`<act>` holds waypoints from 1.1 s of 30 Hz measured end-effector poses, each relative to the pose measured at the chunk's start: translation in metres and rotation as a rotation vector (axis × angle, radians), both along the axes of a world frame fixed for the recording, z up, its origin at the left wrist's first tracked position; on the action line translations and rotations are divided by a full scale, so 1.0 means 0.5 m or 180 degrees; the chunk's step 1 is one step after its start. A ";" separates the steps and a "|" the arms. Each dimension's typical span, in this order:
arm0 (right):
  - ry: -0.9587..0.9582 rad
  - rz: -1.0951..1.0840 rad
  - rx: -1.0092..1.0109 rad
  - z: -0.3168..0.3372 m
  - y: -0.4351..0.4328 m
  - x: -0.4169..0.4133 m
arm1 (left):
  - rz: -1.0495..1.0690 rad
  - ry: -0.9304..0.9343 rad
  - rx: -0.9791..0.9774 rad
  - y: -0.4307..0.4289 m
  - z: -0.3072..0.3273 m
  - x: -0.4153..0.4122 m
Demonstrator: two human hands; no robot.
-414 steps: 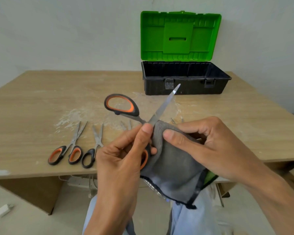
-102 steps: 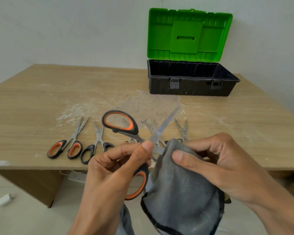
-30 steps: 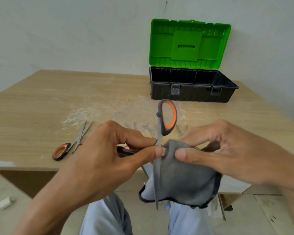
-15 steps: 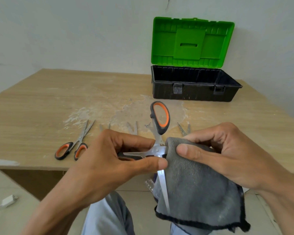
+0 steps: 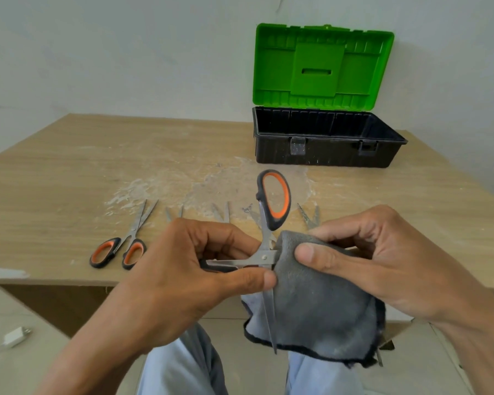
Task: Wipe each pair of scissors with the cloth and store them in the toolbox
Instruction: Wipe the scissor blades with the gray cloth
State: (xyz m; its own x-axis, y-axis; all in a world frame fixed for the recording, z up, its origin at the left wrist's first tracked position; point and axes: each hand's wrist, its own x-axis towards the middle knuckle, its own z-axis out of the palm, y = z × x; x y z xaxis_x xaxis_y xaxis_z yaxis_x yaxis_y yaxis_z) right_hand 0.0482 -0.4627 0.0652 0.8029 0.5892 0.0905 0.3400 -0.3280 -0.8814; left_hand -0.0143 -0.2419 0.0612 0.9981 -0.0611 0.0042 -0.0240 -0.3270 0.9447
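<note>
Left hand [image 5: 183, 277], right hand [image 5: 382, 260], cloth [image 5: 317, 303], scissors [image 5: 264, 256] hide table pairs [image 5: 222, 213]; toolbox [image 5: 325, 152] beyond.

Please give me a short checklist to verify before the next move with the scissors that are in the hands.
1. The left hand pinches the scissors near the pivot: ok.
2. The right hand holds the cloth over one blade: ok.
3. The other blade is bare and points down at the lap: not ok.
4. The toolbox has its lid open: ok.
5. The blades are fully clean: cannot tell.
</note>
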 end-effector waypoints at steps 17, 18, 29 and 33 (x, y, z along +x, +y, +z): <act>0.0082 -0.0078 -0.0151 -0.009 -0.016 -0.005 | 0.0164 0.0333 0.0066 0.005 -0.006 -0.003; 0.0095 -0.0018 -0.0102 -0.009 -0.010 -0.006 | 0.0142 0.0337 0.0072 0.002 -0.007 -0.001; -0.0105 0.0034 -0.0209 -0.017 -0.001 -0.003 | 0.0161 0.0433 0.0128 0.006 -0.018 -0.004; -0.0034 -0.0010 -0.0131 -0.025 0.006 -0.006 | 0.0210 0.0350 0.0167 -0.003 -0.021 0.003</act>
State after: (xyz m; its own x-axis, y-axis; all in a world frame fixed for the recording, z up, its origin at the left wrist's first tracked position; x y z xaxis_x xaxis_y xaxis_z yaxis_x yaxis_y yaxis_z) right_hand 0.0451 -0.4598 0.0526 0.8039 0.5901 0.0747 0.3482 -0.3651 -0.8634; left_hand -0.0125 -0.2435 0.0509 0.9942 0.0075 -0.1069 0.1019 -0.3736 0.9220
